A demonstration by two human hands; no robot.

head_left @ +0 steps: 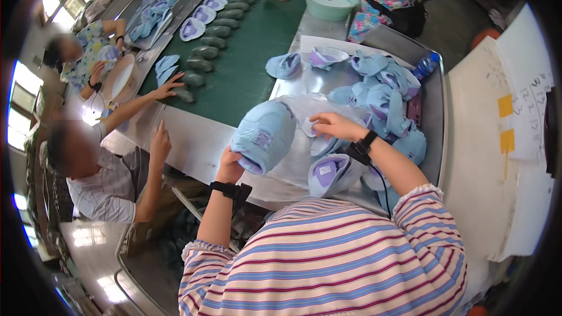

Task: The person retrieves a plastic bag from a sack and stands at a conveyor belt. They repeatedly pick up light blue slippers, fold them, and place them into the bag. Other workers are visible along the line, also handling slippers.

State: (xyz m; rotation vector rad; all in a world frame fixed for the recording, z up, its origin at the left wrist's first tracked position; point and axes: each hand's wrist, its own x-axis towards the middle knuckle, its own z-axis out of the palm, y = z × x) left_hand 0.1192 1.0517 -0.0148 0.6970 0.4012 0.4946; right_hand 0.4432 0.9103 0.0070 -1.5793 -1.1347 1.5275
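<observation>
2 hands on 1 light-blue shoe upper over the steel tray.
Left hand [229, 167] grips the light-blue shoe upper [263, 136] from below, fingers curled shut; right hand [335, 126] pinches clear plastic wrap [304, 108] beside it. Fingertips partly hidden; the pile of uppers [383, 96] blurs together.

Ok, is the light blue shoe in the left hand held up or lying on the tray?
Held up. The left hand grips the shoe from below, clear of the metal tray; the right hand touches its top.
</observation>
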